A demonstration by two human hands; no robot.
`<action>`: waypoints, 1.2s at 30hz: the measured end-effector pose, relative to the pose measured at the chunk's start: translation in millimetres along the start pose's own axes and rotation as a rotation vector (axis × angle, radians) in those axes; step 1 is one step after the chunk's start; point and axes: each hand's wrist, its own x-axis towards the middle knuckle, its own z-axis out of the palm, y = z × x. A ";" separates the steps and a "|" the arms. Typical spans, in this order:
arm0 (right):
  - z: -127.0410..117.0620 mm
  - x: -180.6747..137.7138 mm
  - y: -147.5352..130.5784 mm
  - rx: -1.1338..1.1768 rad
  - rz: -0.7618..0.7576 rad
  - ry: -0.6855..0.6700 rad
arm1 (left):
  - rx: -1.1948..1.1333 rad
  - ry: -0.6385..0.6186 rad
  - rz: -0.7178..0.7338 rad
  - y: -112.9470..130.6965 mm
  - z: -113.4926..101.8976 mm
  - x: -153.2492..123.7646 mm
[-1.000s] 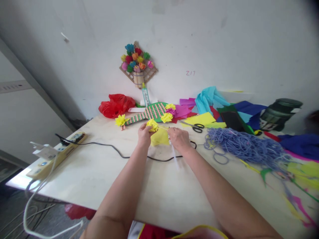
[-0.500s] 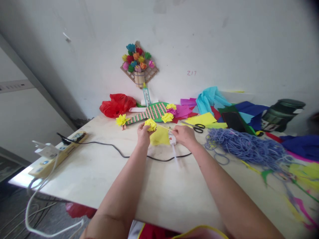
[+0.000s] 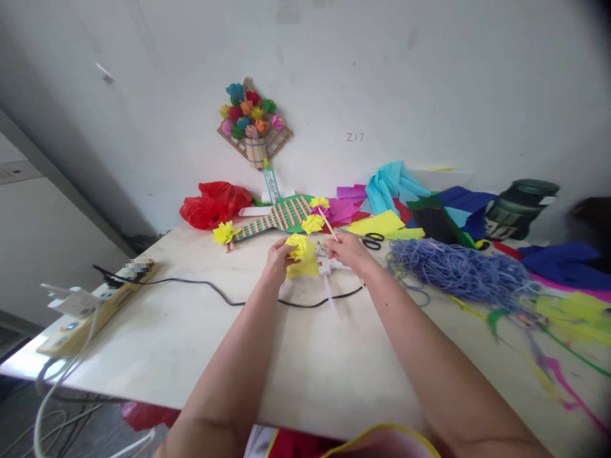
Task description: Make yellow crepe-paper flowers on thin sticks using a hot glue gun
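Observation:
My left hand (image 3: 275, 259) is closed around a yellow paper flower (image 3: 296, 245) above the white table (image 3: 200, 331). My right hand (image 3: 347, 249) pinches a thin wooden stick (image 3: 327, 222) that points up and away toward the back. Under the hands lie a yellow paper sheet (image 3: 305, 267) and a white glue gun (image 3: 325, 270) with its clear glue stick pointing toward me. Just behind them lies a green striped paddle-shaped craft (image 3: 281, 217) carrying yellow and pink paper flowers.
A black cord (image 3: 229, 299) runs left to a power strip (image 3: 95, 299) at the table's edge. Scissors (image 3: 370, 240), coloured paper sheets (image 3: 382, 210) and a pile of purple rubber bands (image 3: 458, 270) lie to the right. A red bag (image 3: 214, 203) sits at the back.
My right hand let go of the glue gun, which now lies on the table, and took up the wooden stick. The flower came down a little in my left hand.

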 end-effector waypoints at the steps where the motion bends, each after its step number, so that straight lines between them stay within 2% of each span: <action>1: 1.7 -0.7 -0.3 0.040 0.026 -0.016 | 0.011 -0.017 -0.006 -0.8 0.9 -0.4; 11: 9.9 -6.2 -5.4 0.263 0.189 -0.077 | 0.093 -0.109 -0.077 -3.3 14.0 -7.6; 21: 8.1 -4.7 -0.9 0.278 0.204 -0.062 | 0.045 -0.117 -0.192 0.2 21.5 -13.0; 31: 7.9 2.5 8.3 0.279 0.211 -0.019 | -0.250 -0.162 -0.300 5.1 19.8 -12.8; 36: 7.5 7.5 15.6 0.206 0.162 0.014 | -0.456 -0.178 -0.292 4.7 20.9 -13.2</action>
